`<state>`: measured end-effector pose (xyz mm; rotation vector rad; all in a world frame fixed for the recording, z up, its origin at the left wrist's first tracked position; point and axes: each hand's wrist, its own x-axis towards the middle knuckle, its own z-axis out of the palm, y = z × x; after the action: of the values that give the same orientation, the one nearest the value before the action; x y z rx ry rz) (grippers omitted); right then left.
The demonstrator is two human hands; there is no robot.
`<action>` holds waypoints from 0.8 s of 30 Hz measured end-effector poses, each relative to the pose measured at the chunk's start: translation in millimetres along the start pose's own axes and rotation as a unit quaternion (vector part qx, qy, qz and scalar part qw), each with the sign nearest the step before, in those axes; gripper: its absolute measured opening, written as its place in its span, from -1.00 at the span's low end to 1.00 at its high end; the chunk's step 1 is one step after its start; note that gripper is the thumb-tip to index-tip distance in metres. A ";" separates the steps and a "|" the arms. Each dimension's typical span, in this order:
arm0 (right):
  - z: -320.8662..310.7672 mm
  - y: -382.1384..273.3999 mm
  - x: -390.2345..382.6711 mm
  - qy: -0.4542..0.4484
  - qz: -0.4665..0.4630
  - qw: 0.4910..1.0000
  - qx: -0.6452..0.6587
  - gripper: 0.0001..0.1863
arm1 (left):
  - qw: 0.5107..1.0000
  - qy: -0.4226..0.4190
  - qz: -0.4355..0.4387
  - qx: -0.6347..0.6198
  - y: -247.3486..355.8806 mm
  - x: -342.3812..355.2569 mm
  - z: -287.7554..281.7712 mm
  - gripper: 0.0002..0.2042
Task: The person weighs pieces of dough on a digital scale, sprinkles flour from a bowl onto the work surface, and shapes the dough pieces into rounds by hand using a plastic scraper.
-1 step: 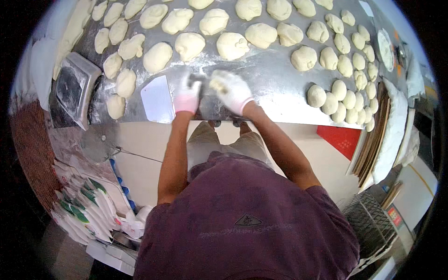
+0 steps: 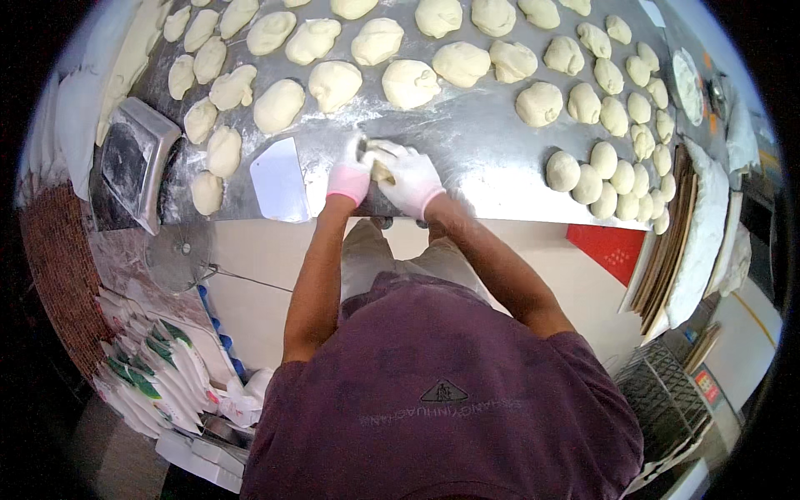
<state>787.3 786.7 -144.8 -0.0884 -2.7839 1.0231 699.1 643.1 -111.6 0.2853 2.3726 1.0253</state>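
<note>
At the near edge of the metal worktable [image 2: 492, 158], my two hands meet over a small piece of pale dough [image 2: 381, 172]. My right hand [image 2: 408, 177], in a white glove with a pink cuff, is closed over the dough from the right. My left hand [image 2: 350, 169], gloved alike, curls against its left side; the fingertips are a little blurred. Most of the dough is hidden by the gloves. Larger dough lumps [image 2: 411, 84] lie just beyond my hands. A flat white dough scraper [image 2: 279, 181] rests left of my left hand.
Smooth round dough balls [image 2: 562, 171] cluster at the right, with several rougher lumps [image 2: 539, 104] behind them. A floury metal scale [image 2: 137, 162] stands at the left edge. Brown boards [image 2: 667, 242] lean beyond the table's right end. White packages [image 2: 154, 375] stand low at the left.
My hands have come together: the left moved right, the right moved slightly left. The dough that showed in my right hand is now between both gloves.
</note>
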 end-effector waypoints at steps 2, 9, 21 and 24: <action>-28.2 -13.4 -22.3 -0.019 0.023 0.999 0.031 -0.46 | 0.998 -0.050 0.001 -0.036 2.7 -14.1 28.0 -0.48; -35.8 0.0 -20.8 -0.072 0.232 0.965 0.099 -0.38 | 0.990 0.018 0.080 0.115 14.8 5.8 56.6 -0.84; -1.9 26.4 -46.9 0.015 0.117 0.991 0.066 -0.34 | 0.992 -0.113 0.051 -0.018 26.9 -16.5 49.2 -0.51; -22.4 12.8 -60.7 -0.041 0.139 0.979 0.143 -0.26 | 0.993 -0.103 -0.005 0.054 21.0 -27.2 51.9 -0.68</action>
<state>851.1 803.7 -145.0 -0.4166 -2.7126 1.5157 750.0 678.8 -115.3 0.3997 2.2423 0.8226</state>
